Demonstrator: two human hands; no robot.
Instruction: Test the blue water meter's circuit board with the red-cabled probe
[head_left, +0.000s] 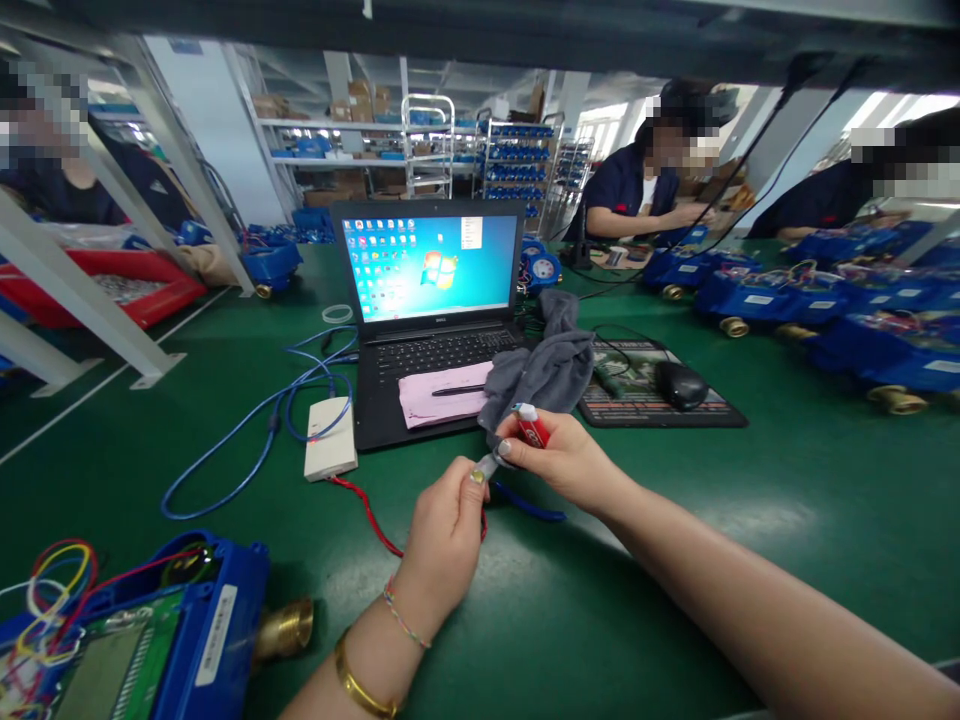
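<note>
Left hand [442,525]: thumb and forefinger pinch a small pale grey piece [487,467]; whether it belongs to the cloth cannot be determined. Right hand [574,460]: curled around a red-and-white tube [532,430], fingertips at the grey cloth [544,372] close to that piece. Both are over the green table [637,620], before the laptop [375,425]. A red cable [369,512] runs from the white box [330,450] behind the left hand. Assessed risks: a sideways pull could snag the cable and drag the box; loosened right fingers could drop the tube; tugged cloth could sweep the pen [460,391] off the pink paper [420,408].
</note>
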